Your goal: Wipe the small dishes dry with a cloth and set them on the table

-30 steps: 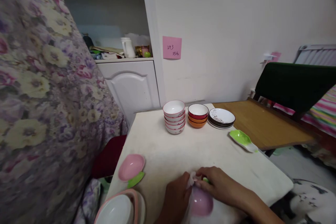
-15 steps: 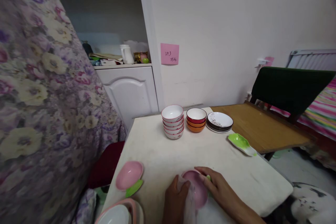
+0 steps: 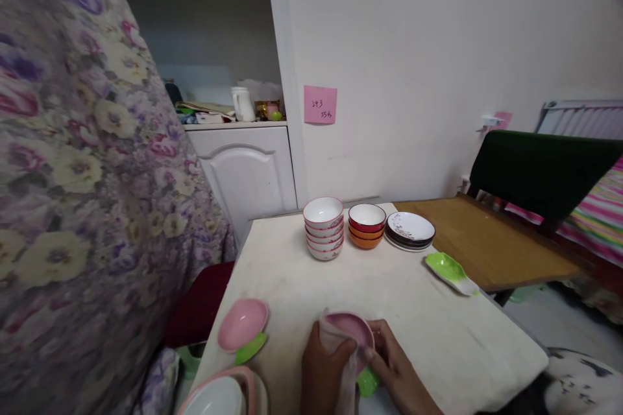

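Note:
A pink bowl (image 3: 351, 324) with a green leaf-shaped handle is tilted between my two hands above the near part of the table. My left hand (image 3: 325, 363) is closed on a thin whitish cloth (image 3: 338, 340), pressing it over the bowl's left rim. My right hand (image 3: 387, 356) pinches the bowl's right rim, near the green handle. To the left lies a second pink bowl (image 3: 242, 324) with a green leaf handle. At the near left edge, a white dish (image 3: 214, 399) sits inside a pink-rimmed one, partly cut off by the frame.
Along the table's far side stand stacked white bowls (image 3: 324, 213), stacked red and orange bowls (image 3: 366, 233) and stacked plates (image 3: 411, 227). A green-and-white leaf dish (image 3: 450, 272) rests near the right edge. A brown board (image 3: 467, 240) adjoins the table; a floral curtain (image 3: 97, 175) hangs left.
The bowl in my hands has turned, bringing its green handle down toward me. My right hand has shifted lower along the rim, and the cloth now wraps over the left rim.

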`<state>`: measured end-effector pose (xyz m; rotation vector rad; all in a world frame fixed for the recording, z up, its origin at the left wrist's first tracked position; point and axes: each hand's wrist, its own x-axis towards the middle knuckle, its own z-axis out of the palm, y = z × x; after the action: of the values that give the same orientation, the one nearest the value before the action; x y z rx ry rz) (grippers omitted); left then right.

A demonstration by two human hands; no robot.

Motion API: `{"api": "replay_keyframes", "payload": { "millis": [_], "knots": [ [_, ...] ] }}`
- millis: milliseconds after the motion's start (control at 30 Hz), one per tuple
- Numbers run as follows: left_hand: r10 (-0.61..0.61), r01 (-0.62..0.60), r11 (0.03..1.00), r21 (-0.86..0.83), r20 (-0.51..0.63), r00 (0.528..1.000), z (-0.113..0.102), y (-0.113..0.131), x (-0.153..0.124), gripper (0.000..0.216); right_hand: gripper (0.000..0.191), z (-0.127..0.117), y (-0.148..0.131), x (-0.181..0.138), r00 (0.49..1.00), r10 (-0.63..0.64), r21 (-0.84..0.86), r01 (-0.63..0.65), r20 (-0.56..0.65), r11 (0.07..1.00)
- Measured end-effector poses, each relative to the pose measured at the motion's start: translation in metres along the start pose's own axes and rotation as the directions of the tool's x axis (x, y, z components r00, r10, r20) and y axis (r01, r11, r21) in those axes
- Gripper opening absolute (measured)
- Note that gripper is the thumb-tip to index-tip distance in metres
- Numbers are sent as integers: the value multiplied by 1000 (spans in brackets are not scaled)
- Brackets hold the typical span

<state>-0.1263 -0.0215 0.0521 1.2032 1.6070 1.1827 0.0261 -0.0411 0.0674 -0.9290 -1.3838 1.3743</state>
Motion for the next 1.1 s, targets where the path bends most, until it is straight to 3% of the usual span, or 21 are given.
{"api": "replay_keyframes", "payload": {
  "millis": [100,267,400,500,633,767,867,1000,1100],
  "knots": [
    [16,-2,977,215,-61,998,-3,6,0,58,26,1,6,-2,1000,-1,-7,2,19,1000],
    [62,-64,993,97,19,998,-6,8,1,38,28,2,11,-2,1000,-6,53,5,13,999],
    [28,-25,987,160,-20,999,-1,-1,0,58,30,1,9,4,997,20,55,-15,-77,998],
    [26,-12,977,214,-60,998,4,-2,-1,78,30,1,8,4,998,11,72,-7,-67,997],
    [27,-18,968,252,-30,999,2,6,0,76,32,1,8,0,999,10,80,-6,-47,997],
    [-15,16,998,68,-16,1000,2,4,4,52,43,1,5,2,994,-6,75,14,-105,997],
    [-74,79,991,-112,41,996,10,-4,3,53,54,2,7,6,987,-22,48,30,-157,998],
    [-149,214,892,-399,188,971,22,-10,-1,65,58,4,9,10,991,-45,86,56,-123,995],
    [-154,230,884,-408,211,965,22,-9,-1,54,59,5,3,9,995,-38,124,49,-89,991]
  ]
}}
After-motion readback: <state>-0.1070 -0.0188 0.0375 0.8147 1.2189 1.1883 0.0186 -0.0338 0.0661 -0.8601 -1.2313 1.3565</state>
